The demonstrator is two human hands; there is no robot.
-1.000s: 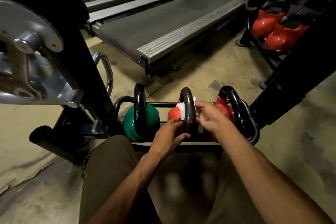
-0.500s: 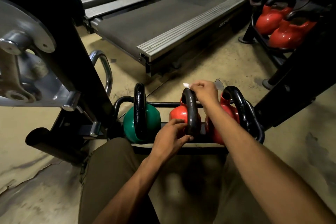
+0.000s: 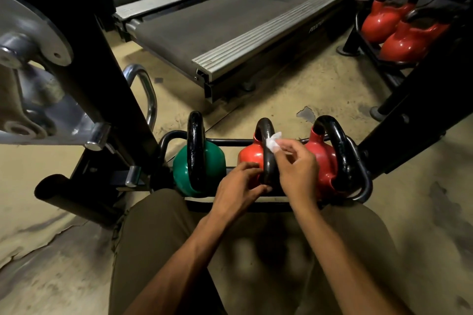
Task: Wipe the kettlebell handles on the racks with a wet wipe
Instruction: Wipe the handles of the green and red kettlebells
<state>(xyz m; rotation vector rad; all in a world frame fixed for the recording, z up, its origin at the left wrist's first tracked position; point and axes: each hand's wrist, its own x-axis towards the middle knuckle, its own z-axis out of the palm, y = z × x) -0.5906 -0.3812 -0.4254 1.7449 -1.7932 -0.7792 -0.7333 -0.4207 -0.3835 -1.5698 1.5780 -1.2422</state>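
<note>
- The right hand point(image 3: 298, 169) has slid off the top of the handle point(image 3: 268, 161), where it was half a second ago. It now sits a little lower, against the handle's right side.
- The left hand point(image 3: 239, 186) has stayed low on the same handle.
- The right hand's thumb and fingertips pinch the wipe point(image 3: 273, 141), a small crumpled white wad. The other fingers are loosely curled behind it.
- The wipe touches the upper right of the handle, just below the top of the arch.
- The left hand grips the handle's lower near part, with the fingers curled round from the left and the thumb lying across the front.
- The handle is a black loop on the middle kettlebell point(image 3: 248, 157), which is red.
- That bell stands in a low black rack point(image 3: 231, 140) on the floor.
- A green kettlebell point(image 3: 215, 163) stands to its left in the rack, and a red kettlebell point(image 3: 320, 161) is close on its right. Both have black handles standing upright.
- The person's knees, in olive trousers point(image 3: 153, 238), sit just before the rack.
- A treadmill point(image 3: 230, 20) lies beyond on the tan floor.
- A steel machine frame point(image 3: 33, 33) rises at the left.
- Two more red bells point(image 3: 384, 20) sit on a far rack at the upper right.
</note>
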